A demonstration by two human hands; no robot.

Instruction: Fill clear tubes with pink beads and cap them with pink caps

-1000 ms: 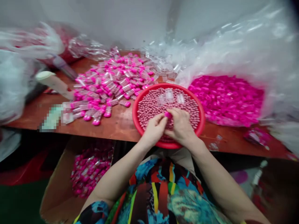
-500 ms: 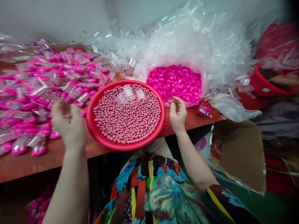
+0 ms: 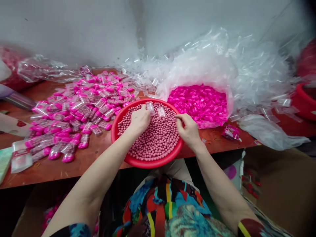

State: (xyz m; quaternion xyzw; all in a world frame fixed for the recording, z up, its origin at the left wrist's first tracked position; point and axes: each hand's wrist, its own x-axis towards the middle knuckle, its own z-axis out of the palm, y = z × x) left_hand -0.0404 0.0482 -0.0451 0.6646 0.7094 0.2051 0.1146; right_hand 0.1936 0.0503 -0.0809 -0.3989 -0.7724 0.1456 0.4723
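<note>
A red basin (image 3: 158,163) full of small round pink beads (image 3: 153,144) sits at the table's front edge. My left hand (image 3: 140,120) is over the beads, fingers closed and pointing down; what they pinch is hidden beneath them. Right beside its fingertips lies a small clear plastic case (image 3: 150,108) on the beads, with another clear case (image 3: 161,112) to its right. At the basin's right rim is my right hand (image 3: 189,130), with thumb and forefinger curled together over the edge of the beads. Anything between those fingertips is too small to make out.
Filled clear containers with pink ends (image 3: 81,108) are heaped on the left. A plastic bag of bright pink pieces (image 3: 198,102) lies behind the basin's right side. Clear empty cases (image 3: 259,72) pile up along the wall. A cardboard box (image 3: 283,177) stands below right.
The view has turned left. My left hand has come from the heap of containers into the basin, covering one of the three clear cases. My right hand has moved in to the rim.
</note>
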